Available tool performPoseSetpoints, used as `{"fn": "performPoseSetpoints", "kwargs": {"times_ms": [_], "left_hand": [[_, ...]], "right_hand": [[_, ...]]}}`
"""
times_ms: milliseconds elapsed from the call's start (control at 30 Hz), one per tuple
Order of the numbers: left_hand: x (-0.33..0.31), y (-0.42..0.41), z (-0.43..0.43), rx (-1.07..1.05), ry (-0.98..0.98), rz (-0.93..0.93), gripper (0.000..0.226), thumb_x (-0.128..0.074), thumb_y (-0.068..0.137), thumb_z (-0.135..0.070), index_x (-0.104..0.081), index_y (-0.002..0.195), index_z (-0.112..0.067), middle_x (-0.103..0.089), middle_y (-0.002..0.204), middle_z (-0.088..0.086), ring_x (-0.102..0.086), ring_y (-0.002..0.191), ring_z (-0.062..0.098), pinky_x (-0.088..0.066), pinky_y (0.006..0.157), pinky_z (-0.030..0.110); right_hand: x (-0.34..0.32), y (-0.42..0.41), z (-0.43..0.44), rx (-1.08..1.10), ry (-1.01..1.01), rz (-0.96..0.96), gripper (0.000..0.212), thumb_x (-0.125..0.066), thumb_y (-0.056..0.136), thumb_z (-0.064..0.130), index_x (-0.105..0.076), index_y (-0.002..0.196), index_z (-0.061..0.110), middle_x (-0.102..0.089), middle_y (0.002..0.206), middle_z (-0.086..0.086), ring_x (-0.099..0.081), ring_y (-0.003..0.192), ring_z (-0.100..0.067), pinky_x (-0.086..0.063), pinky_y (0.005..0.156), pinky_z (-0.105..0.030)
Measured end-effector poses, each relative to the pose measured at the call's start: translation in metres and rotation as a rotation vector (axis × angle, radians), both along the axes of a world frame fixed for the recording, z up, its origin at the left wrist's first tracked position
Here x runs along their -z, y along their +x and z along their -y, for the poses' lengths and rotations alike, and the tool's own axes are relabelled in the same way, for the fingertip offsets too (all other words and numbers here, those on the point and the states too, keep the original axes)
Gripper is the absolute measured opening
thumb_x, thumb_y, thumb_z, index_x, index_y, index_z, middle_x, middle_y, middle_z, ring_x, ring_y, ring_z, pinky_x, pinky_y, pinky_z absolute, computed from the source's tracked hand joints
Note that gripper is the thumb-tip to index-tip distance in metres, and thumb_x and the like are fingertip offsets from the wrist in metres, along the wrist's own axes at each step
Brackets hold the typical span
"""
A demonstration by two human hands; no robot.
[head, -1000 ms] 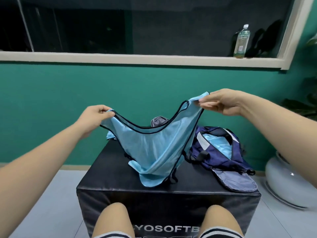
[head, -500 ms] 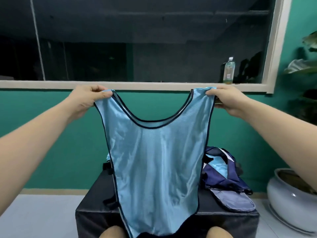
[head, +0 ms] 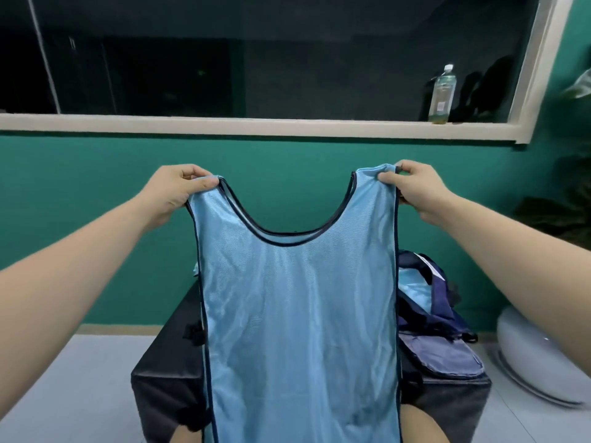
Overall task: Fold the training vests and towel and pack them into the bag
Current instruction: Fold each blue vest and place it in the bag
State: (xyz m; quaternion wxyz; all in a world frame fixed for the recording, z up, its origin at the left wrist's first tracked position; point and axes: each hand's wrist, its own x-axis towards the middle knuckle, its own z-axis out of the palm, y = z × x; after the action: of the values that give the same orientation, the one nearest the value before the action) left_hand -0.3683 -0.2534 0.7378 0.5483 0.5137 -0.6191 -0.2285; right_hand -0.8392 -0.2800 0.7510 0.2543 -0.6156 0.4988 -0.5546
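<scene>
A light blue training vest [head: 300, 321] with dark trim hangs full length in front of me, held up by its two shoulder straps. My left hand [head: 174, 190] grips the left strap and my right hand [head: 415, 190] pinches the right strap. Behind the vest on the right, a navy bag [head: 431, 314] lies open on the black padded box [head: 163, 369], with light blue fabric showing inside it. The vest hides most of the box top; no towel shows.
A plastic bottle [head: 442, 94] stands on the window ledge at the upper right. A white round pot [head: 537, 356] sits on the tiled floor right of the box, with plant leaves above it. My knees show at the bottom edge.
The vest went from sagging over the box to hanging stretched out flat. Both hands rose and spread its straps apart, then came slightly lower in view.
</scene>
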Motion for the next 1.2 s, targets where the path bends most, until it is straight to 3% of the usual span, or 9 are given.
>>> {"fn": "performPoseSetpoints", "kwargs": {"times_ms": [233,367,500,733,833,933,1000,1200], "left_hand": [[0.071,0.003,0.096,-0.031,0.119,0.045,0.019,-0.09,0.085,-0.032,-0.083,0.095,-0.017,-0.08,0.096,-0.004,-0.067,0.09,0.012,-0.053,0.086,0.03],[0.105,0.005,0.143,-0.039,0.155,0.064,0.017,-0.089,0.087,-0.03,-0.083,0.094,-0.016,-0.079,0.092,-0.003,-0.066,0.083,0.011,-0.051,0.081,0.028],[0.145,0.007,0.187,-0.067,0.194,0.09,0.017,-0.089,0.087,-0.031,-0.083,0.094,-0.017,-0.079,0.094,0.003,-0.063,0.08,0.011,-0.051,0.081,0.03],[0.239,0.009,0.269,-0.122,0.306,0.107,0.014,-0.091,0.085,-0.031,-0.082,0.087,-0.02,-0.068,0.073,-0.014,-0.055,0.07,0.005,-0.043,0.07,0.025],[0.278,0.014,0.298,-0.125,0.365,0.127,0.014,-0.089,0.087,-0.028,-0.081,0.088,-0.017,-0.071,0.079,-0.003,-0.056,0.075,0.009,-0.045,0.073,0.026],[0.313,0.02,0.324,-0.121,0.416,0.158,0.014,-0.09,0.086,-0.031,-0.082,0.086,-0.02,-0.077,0.09,0.009,-0.059,0.08,0.013,-0.049,0.079,0.031],[0.333,0.023,0.338,-0.118,0.442,0.184,0.014,-0.089,0.087,-0.029,-0.082,0.087,-0.018,-0.075,0.087,0.006,-0.059,0.078,0.011,-0.048,0.077,0.029],[0.375,0.024,0.371,-0.118,0.47,0.321,0.019,-0.089,0.086,-0.035,-0.081,0.082,-0.017,-0.065,0.069,-0.006,-0.052,0.059,0.0,-0.041,0.059,0.017]], "right_hand": [[0.074,0.014,0.104,0.051,0.085,-0.087,0.029,-0.084,0.088,0.027,-0.066,0.089,0.004,-0.06,0.077,-0.004,-0.051,0.068,-0.017,-0.041,0.064,-0.031],[0.114,0.019,0.161,0.09,0.115,-0.132,0.024,-0.085,0.082,0.033,-0.066,0.075,0.02,-0.062,0.073,-0.001,-0.053,0.068,-0.019,-0.045,0.068,-0.035],[0.155,0.024,0.206,0.122,0.162,-0.223,0.024,-0.082,0.08,0.039,-0.069,0.079,0.019,-0.065,0.074,0.0,-0.057,0.069,-0.02,-0.049,0.067,-0.035],[0.235,0.042,0.273,0.13,0.22,-0.381,0.019,-0.081,0.088,0.034,-0.071,0.085,0.018,-0.065,0.076,0.003,-0.055,0.069,-0.014,-0.041,0.061,-0.031],[0.268,0.048,0.302,0.126,0.234,-0.476,0.02,-0.081,0.089,0.031,-0.067,0.079,0.02,-0.062,0.071,0.005,-0.053,0.065,-0.011,-0.041,0.059,-0.03],[0.296,0.054,0.333,0.129,0.26,-0.598,0.021,-0.079,0.088,0.029,-0.065,0.076,0.02,-0.063,0.071,0.003,-0.059,0.07,-0.019,-0.046,0.066,-0.033],[0.311,0.057,0.351,0.148,0.274,-0.668,0.016,-0.076,0.086,0.027,-0.065,0.076,0.02,-0.066,0.074,0.001,-0.063,0.076,-0.025,-0.05,0.069,-0.035],[0.353,0.062,0.385,0.134,0.293,-0.958,0.006,-0.071,0.091,0.024,-0.067,0.087,0.023,-0.068,0.087,-0.003,-0.063,0.083,-0.031,-0.044,0.068,-0.034]]}}
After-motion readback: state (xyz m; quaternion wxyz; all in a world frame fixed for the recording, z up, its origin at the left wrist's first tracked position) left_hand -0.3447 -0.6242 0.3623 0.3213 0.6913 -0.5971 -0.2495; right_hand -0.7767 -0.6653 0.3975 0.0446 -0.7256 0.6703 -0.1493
